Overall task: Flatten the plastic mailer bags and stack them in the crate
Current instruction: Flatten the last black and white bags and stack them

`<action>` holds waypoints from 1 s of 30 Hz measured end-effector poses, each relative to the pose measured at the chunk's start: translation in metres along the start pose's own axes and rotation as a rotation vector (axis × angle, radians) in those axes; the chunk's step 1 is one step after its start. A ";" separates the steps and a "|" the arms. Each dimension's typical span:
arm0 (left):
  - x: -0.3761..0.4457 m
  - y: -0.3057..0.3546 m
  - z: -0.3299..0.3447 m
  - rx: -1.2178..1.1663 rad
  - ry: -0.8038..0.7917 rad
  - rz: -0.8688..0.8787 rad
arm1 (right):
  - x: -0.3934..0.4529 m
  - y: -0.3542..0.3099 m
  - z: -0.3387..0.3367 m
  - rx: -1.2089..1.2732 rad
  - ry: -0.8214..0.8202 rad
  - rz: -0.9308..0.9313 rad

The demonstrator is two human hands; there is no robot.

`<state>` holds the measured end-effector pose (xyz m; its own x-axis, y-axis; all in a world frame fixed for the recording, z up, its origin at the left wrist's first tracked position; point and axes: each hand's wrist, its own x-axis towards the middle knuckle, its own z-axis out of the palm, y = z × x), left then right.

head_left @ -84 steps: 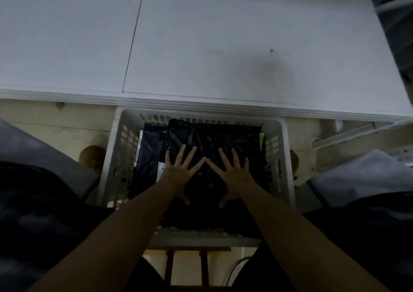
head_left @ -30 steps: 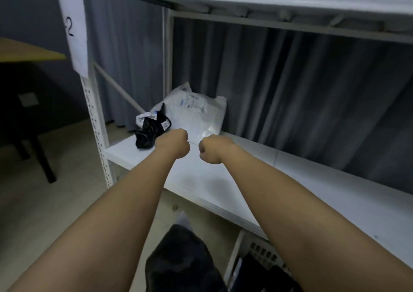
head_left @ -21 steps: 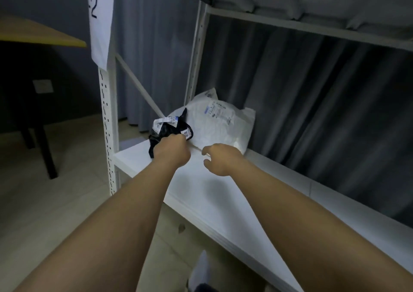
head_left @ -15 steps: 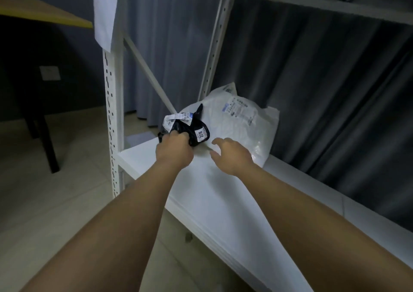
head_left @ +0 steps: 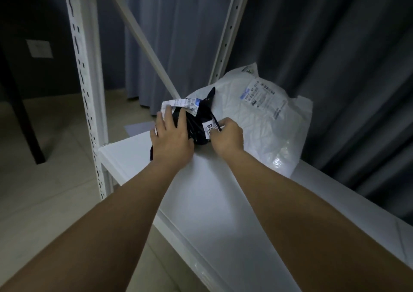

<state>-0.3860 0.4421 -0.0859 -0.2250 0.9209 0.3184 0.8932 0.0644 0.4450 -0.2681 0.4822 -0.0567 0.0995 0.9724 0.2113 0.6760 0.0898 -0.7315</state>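
A white shelf (head_left: 214,202) runs from centre to lower right, grey curtain (head_left: 335,46) behind, tiled floor (head_left: 44,180) at left. At frame centre the left hand (head_left: 171,135) grips a crumpled black mailer (head_left: 199,122); the right hand (head_left: 226,135) pinches its label; a white mailer (head_left: 263,122) lies just behind

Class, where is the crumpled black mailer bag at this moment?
In the head view the black mailer bag sits at the left end of the white shelf, against the white mailer bag, with the left hand and right hand on it.
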 end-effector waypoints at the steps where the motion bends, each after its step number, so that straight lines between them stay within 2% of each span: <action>1: -0.006 0.003 0.001 -0.019 -0.006 -0.009 | -0.005 0.002 -0.003 0.072 0.012 -0.002; 6: -0.039 0.026 -0.015 -0.069 0.069 0.029 | -0.039 -0.006 -0.048 0.361 0.047 -0.010; 9: -0.067 0.056 -0.041 -0.229 0.098 0.066 | -0.062 -0.014 -0.096 0.401 0.061 -0.011; 12: -0.089 0.086 -0.061 -0.327 0.055 0.067 | -0.082 -0.015 -0.146 0.372 0.086 0.016; 19: -0.197 0.191 -0.087 -0.682 -0.244 0.017 | -0.196 0.024 -0.304 0.562 0.243 0.295; 24: -0.281 0.248 -0.067 -0.888 -0.638 -0.016 | -0.287 0.078 -0.386 0.657 0.309 0.458; 26: -0.315 0.270 -0.057 -0.886 -0.781 0.001 | -0.321 0.107 -0.412 0.622 0.319 0.524; 30: -0.360 0.298 -0.038 -0.789 -0.849 0.036 | -0.368 0.165 -0.437 0.662 0.346 0.607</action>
<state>-0.0535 0.1154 -0.0360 0.3962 0.8982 -0.1902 0.3359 0.0510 0.9405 0.1253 0.0452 0.0281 0.5783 0.7851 -0.2218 -0.1006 -0.2012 -0.9744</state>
